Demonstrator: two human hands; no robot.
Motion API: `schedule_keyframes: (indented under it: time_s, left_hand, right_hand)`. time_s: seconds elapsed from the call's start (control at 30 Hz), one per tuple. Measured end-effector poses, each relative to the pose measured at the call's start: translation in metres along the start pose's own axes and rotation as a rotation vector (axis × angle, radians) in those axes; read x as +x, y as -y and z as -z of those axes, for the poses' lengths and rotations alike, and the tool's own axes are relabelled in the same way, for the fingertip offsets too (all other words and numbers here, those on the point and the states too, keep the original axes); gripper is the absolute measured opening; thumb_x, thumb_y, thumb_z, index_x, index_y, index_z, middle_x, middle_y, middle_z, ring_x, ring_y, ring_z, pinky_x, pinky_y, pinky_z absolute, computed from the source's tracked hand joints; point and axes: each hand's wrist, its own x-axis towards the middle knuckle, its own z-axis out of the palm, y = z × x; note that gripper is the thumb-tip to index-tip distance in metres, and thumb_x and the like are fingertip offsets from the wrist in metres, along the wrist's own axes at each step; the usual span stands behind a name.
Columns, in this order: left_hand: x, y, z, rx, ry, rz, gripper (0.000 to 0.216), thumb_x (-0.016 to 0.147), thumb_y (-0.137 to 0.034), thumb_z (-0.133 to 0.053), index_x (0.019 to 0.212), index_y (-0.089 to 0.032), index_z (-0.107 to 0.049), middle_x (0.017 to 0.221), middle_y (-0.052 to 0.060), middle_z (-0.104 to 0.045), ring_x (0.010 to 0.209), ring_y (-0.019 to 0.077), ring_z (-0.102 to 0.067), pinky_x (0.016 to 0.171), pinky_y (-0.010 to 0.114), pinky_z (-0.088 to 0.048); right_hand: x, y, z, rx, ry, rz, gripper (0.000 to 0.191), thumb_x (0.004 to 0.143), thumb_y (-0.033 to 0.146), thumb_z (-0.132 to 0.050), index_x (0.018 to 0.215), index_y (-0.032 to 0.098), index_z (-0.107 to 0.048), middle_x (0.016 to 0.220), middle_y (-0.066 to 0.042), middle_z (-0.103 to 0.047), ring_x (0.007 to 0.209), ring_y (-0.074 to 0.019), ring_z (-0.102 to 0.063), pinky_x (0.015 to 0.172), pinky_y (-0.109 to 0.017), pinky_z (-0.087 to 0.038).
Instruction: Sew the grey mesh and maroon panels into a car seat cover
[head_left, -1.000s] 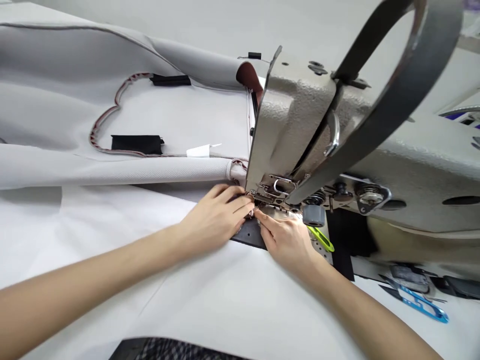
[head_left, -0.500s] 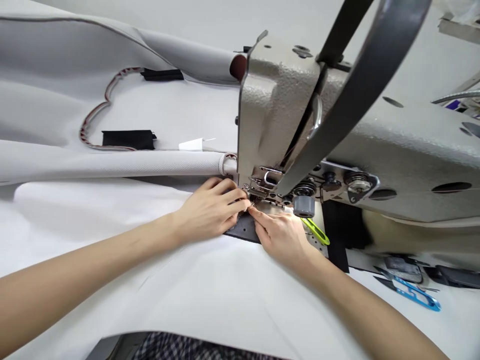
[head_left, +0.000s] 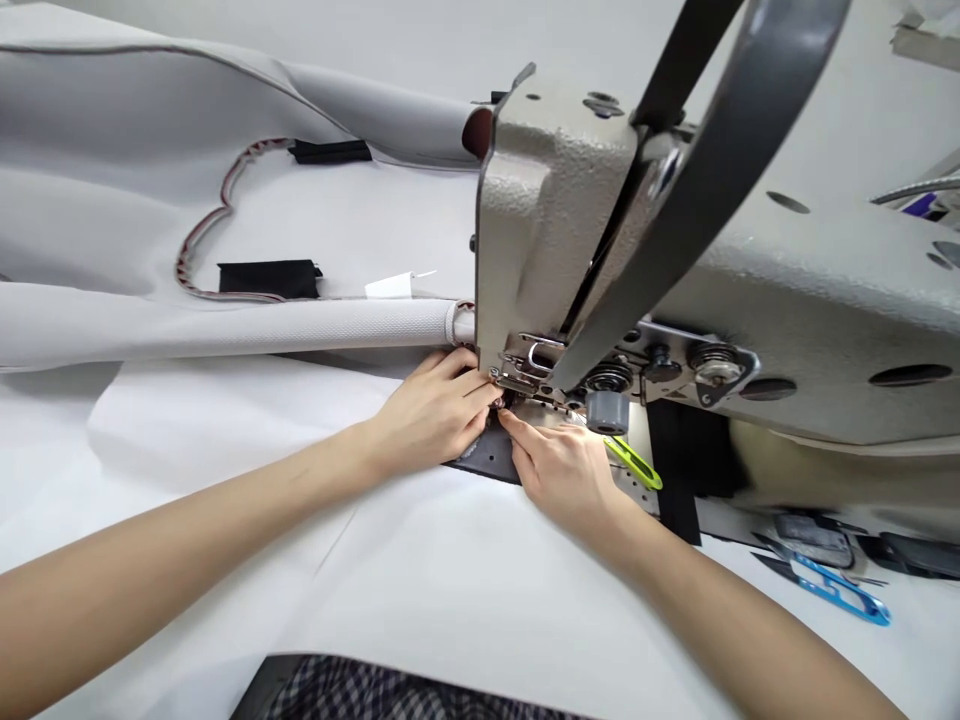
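A sewing machine (head_left: 577, 230) stands over the work. Just left of its needle area, my left hand (head_left: 431, 412) is closed on the edge of a pale grey-white fabric (head_left: 232, 390). My right hand (head_left: 562, 465) is on the near side, its index finger pressing the same edge and its other fingers curled under. The two sets of fingertips almost meet beside the presser foot, where a small dark reddish bit of the seam shows. Yellow-green thread snips (head_left: 634, 462) stick out behind my right hand; whether it holds them is hidden.
Blue-handled thread snips (head_left: 840, 590) lie on the table at the right, near dark objects (head_left: 817, 540). The bulky fabric cover, with black patches (head_left: 268, 279) and curved piping (head_left: 199, 235), spreads out left of the machine. A dark curved bar (head_left: 720, 190) crosses in front of the machine head.
The fabric on the left, with its black patches, has shifted slightly right toward the machine. The shiny lever in the machine head's slot has risen. Both hands keep almost the same place.
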Motion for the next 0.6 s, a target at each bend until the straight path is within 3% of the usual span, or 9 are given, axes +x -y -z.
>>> schedule_keyframes:
  time_s: [0.4,0.6]
  left_hand:
    - [-0.0013,-0.0006,-0.0012,-0.023,0.03,0.042,0.018,0.091,-0.018,-0.049,0.098,-0.016,-0.066,0.097,0.007,-0.069,0.098,0.0251,-0.055,0.081,0.037,-0.045]
    - [-0.0052,-0.0009,0.0008,-0.082,0.007,0.034,0.019,0.092,-0.017,-0.049,0.099,-0.017,-0.066,0.1,0.004,-0.07,0.097,0.024,-0.054,0.081,0.037,-0.044]
  right_hand:
    - [-0.0009,0.0019,0.0038,0.002,0.024,0.039,0.034,0.091,0.016,-0.046,0.114,0.017,-0.072,0.067,-0.002,-0.073,0.054,-0.0136,-0.064,0.055,-0.027,-0.038]
    - [-0.0021,-0.0002,0.0018,0.013,0.067,0.049,0.036,0.09,0.015,-0.047,0.118,0.016,-0.069,0.077,-0.003,-0.076,0.059,-0.0141,-0.067,0.057,-0.028,-0.039]
